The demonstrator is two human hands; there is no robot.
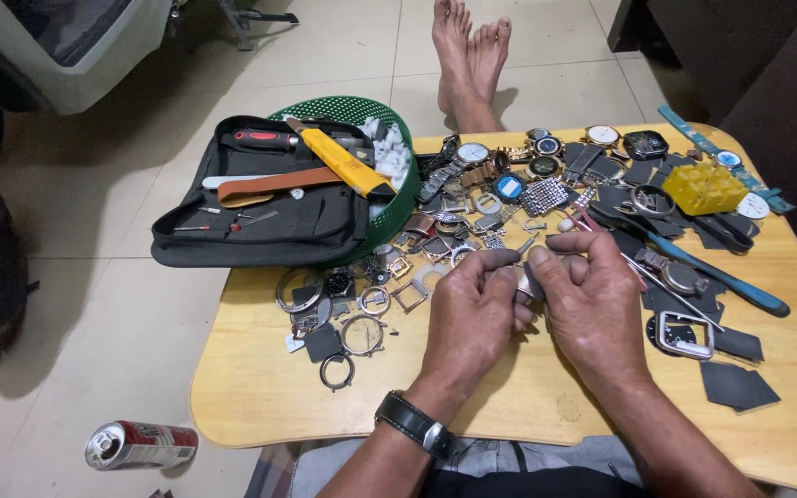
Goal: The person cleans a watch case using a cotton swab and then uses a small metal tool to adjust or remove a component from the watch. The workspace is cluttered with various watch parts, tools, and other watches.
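At the centre of the frame, above a wooden surface [260, 387] strewn with watch cases and straps, the left hand [469, 309] and right hand [590, 300] together pinch a small metal watch part [527, 279]. Toward the upper left, a black tool pouch [260, 217] lies open over a green basket [405, 189].

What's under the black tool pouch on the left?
The black tool pouch lies across a green basket, which holds white pieces. The pouch overhangs the wooden table. The rest of the basket's contents are covered.
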